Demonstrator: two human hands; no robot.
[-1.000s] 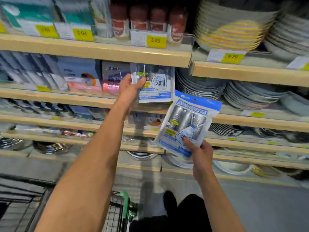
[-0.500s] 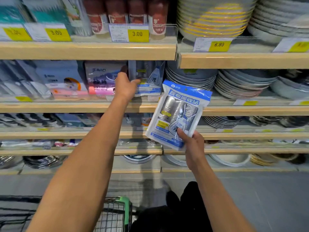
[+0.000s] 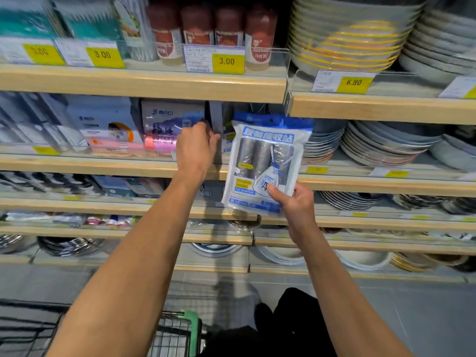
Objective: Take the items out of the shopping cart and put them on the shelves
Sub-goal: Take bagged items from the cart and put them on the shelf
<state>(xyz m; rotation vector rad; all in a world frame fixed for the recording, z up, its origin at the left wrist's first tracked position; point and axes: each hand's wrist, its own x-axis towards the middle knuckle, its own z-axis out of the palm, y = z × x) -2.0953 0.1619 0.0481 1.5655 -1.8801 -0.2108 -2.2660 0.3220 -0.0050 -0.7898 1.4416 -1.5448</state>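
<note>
My right hand [image 3: 293, 202] grips the lower corner of a blue-and-white pack of grey bag rolls [image 3: 265, 161], held upright in front of the shelves. My left hand [image 3: 195, 148] reaches into the second shelf [image 3: 103, 164] and pinches the edge of a second, similar pack [image 3: 217, 124] that stands on that shelf, mostly hidden behind the held pack and my hand. The shopping cart [image 3: 177, 333], black wire with a green handle, is at the bottom of the view under my left arm.
Boxed goods and a pink-and-grey pack [image 3: 164, 130] stand left of my left hand. Red-capped bottles [image 3: 213, 29] line the top shelf. Stacks of plates and bowls [image 3: 381, 143] fill the shelves to the right. Grey floor lies below.
My left hand has pushed its pack deeper onto the second shelf, so the pack now stands edge-on inside. My right hand has raised its pack closer to that shelf.
</note>
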